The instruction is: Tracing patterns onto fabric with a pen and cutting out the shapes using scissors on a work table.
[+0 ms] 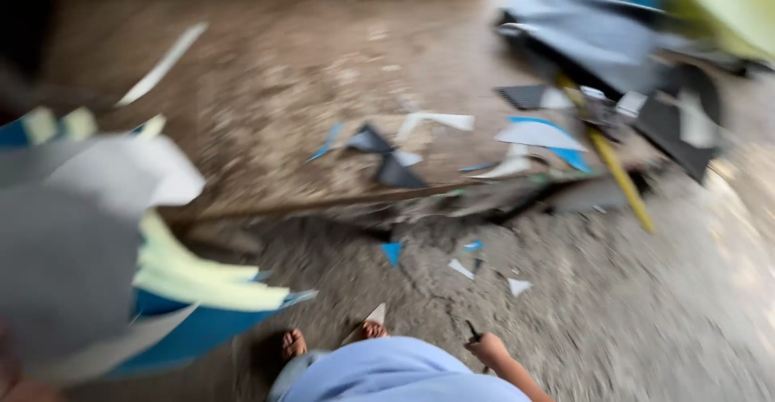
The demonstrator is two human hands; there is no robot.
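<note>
My right hand [488,349] is clenched around a small dark tool [473,331], low above the floor [630,321]. My left hand is out of view; blurred sheets [121,232] fill that side.

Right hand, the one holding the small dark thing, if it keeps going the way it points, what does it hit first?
Hard to say in this blur, but the right hand points forward and would probably first meet the white paper scrap on the floor.
</note>
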